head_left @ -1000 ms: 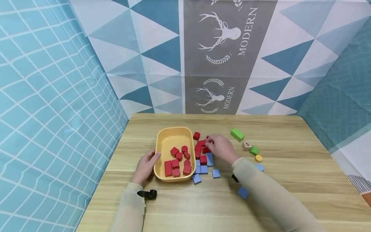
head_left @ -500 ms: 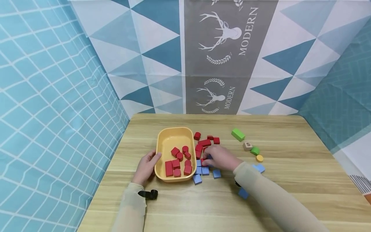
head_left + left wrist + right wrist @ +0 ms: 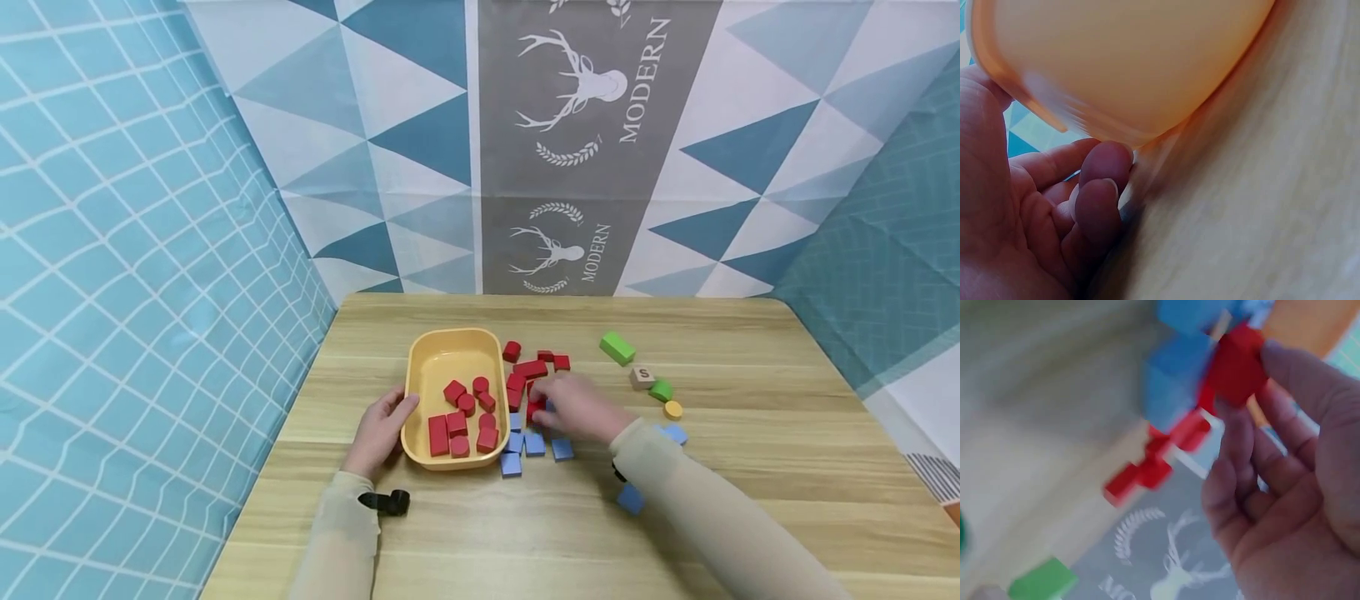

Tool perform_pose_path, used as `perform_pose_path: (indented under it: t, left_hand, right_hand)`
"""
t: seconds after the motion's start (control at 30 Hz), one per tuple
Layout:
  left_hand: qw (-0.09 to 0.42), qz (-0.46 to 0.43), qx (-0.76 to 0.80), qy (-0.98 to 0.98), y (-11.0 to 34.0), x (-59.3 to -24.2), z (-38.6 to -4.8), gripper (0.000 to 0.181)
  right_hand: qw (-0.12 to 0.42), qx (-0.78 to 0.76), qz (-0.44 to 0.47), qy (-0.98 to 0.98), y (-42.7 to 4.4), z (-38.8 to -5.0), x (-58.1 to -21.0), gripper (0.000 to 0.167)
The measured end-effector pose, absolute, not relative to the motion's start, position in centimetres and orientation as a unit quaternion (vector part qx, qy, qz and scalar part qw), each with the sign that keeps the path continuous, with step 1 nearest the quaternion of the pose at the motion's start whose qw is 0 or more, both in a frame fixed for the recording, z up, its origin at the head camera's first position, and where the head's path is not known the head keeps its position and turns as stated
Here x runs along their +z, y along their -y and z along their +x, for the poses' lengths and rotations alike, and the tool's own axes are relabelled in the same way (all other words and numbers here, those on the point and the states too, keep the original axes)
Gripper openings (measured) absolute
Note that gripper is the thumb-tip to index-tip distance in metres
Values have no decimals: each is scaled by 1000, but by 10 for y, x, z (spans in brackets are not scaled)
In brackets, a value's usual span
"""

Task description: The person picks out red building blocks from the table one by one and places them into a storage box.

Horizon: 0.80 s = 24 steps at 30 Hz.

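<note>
A yellow plastic tray (image 3: 453, 358) stands on the wooden table and holds several red wooden blocks (image 3: 438, 435). At its left side my left hand (image 3: 378, 433) grips it. The thumb lies on the rim and the other fingers touch the outer wall, as the left wrist view shows. To the right of the tray my right hand (image 3: 581, 408) pinches a red block (image 3: 1238, 365) between thumb and fingers, low among the loose blocks. Around it lie several blue blocks (image 3: 534, 444) and more red ones (image 3: 531, 369). The hand partly hides a blue block behind it.
Right of the right hand lie a green block (image 3: 617, 348), a lettered wooden cube (image 3: 642, 377), a green half-round block (image 3: 661, 390) and a yellow disc (image 3: 672, 410). Blue blocks (image 3: 631, 499) lie near the right forearm. A patterned cloth (image 3: 420, 167) hangs behind the table.
My right hand has come from the farther red blocks toward the nearer ones and now pinches a red block. A blue block beside it has shifted slightly. The left hand stays on the tray.
</note>
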<state>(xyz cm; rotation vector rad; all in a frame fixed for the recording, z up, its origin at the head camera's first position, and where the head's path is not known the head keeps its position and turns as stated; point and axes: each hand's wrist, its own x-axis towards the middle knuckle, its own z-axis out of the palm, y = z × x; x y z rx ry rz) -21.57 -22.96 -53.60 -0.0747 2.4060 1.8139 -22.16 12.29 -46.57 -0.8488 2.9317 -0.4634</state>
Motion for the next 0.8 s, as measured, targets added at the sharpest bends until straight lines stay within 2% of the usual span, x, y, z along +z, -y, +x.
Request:
perform_pose_path:
  t: [0.07, 0.13, 0.2, 0.27, 0.33, 0.4, 0.67, 0.8]
  left_hand:
    - [64, -25, 600, -797, 229, -536, -216, 68]
    - [63, -25, 599, -798, 230, -536, -216, 67]
    - [62, -26, 599, -798, 230, -536, -216, 66]
    - [62, -27, 599, -798, 229, -536, -216, 66]
    - [62, -26, 599, -798, 228, -537, -216, 65]
    - [63, -26, 599, -798, 227, -538, -216, 65]
    - [62, -27, 592, -803, 229, -537, -214, 67]
    - [62, -24, 597, -800, 229, -536, -215, 66]
  right_hand:
    - [-29, -169, -255, -952, -123, -222, -456, 19]
    - [-54, -214, -236, -946, -119, -220, -444, 19]
    - [-48, -262, -236, -935, -110, -218, -435, 20]
    - [-14, -287, -248, -925, -99, -214, -433, 21]
    - [22, -285, -268, -920, -85, -210, -436, 22]
    - [30, -252, -283, -925, -73, -209, -444, 21]
    - [-41, -164, -240, -956, -45, -217, -475, 13]
    - [-45, -179, -213, -959, -40, -221, -482, 14]
